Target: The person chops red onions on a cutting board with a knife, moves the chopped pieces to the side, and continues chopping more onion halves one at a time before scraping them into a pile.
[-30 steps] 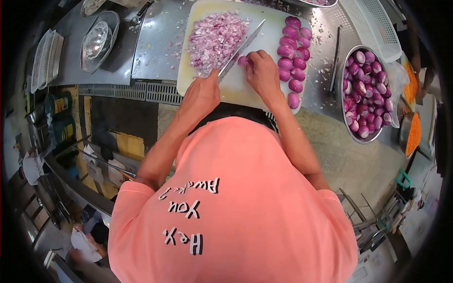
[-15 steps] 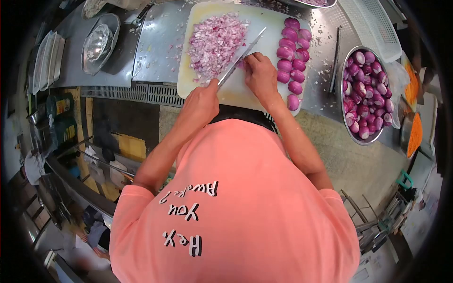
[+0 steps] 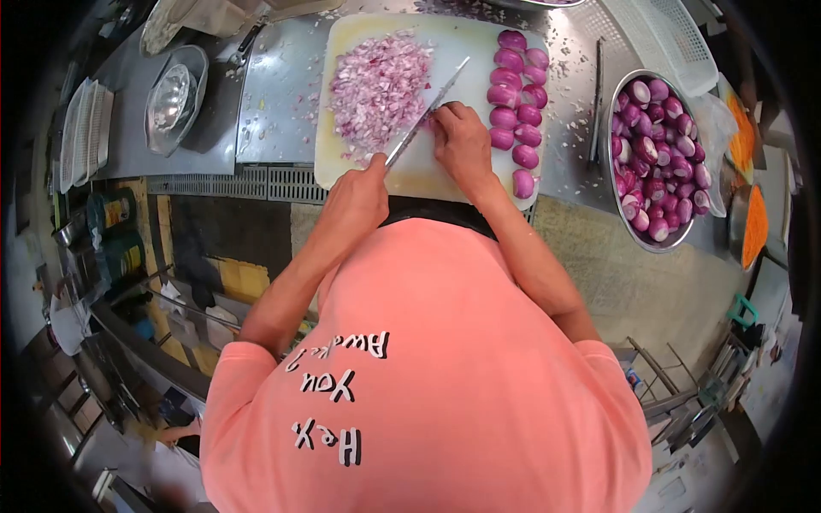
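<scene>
A white cutting board (image 3: 410, 175) lies on the steel counter in front of me. My left hand (image 3: 359, 192) grips the handle of a long knife (image 3: 423, 115), whose blade slants across the board. My right hand (image 3: 462, 141) presses down beside the blade, fingers curled over a small onion piece that is mostly hidden. Left of the blade sits a heap of chopped red onion (image 3: 376, 81). A double row of peeled onion halves (image 3: 513, 111) lines the board's right side.
A steel bowl (image 3: 612, 175) full of peeled red onions stands to the right, with a second knife (image 3: 594, 111) lying between it and the board. A white basket (image 3: 676, 43) is at the back right, shredded carrot (image 3: 753, 231) far right, a glass bowl (image 3: 171, 85) and trays (image 3: 85, 120) left.
My right hand has slid over the onion piece, which showed at my fingertips a second ago. The knife stays against my fingers, working at the same spot. The view has shifted slightly.
</scene>
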Tool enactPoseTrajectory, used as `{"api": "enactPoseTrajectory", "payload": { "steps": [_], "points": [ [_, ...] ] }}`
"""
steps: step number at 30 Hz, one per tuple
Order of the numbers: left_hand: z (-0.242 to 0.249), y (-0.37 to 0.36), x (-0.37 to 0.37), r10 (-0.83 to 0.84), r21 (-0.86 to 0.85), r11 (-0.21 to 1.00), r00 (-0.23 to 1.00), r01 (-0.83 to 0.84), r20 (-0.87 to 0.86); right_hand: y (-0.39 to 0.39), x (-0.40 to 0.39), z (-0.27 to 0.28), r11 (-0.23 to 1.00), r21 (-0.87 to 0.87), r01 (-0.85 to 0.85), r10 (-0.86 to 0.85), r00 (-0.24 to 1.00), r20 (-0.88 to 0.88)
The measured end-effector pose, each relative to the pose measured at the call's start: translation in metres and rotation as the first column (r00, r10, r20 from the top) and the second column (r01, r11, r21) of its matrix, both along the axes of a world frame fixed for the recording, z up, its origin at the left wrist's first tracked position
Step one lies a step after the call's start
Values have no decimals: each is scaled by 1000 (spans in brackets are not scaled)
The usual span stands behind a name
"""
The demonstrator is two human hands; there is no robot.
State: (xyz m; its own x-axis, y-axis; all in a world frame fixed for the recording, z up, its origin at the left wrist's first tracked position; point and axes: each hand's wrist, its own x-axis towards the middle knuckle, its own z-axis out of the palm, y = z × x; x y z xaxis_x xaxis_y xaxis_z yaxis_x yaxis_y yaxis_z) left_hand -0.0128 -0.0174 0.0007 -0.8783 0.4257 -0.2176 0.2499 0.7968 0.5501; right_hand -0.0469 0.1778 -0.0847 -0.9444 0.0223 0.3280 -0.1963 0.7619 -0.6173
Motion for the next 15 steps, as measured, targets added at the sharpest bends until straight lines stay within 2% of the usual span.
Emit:
{"api": "enactPoseTrajectory", "payload": {
  "steps": [5,7,9,11,13,15],
  "points": [
    [-17,-2,1,5,-8,1000,1000,-5,1,-2,2,1,999,-44,6,-8,999,-49],
    [-11,1,-4,-29,-22,999,1000,29,-10,0,0,2,999,-37,13,-15,998,-53],
    [4,2,4,14,29,999,1000,-14,1,1,3,0,999,-53,-5,0,995,-95],
    [-24,-2,1,-8,-4,1000,1000,8,-19,-1,1,1,998,-67,4,-9,996,-85],
    [-16,-1,1,-30,-38,999,999,29,-24,-4,5,1,997,-82,13,-18,998,-60],
    [0,1,2,-10,9,1000,1000,10,-22,0,4,-1,998,-68,15,-17,999,-39]
  ]
}}
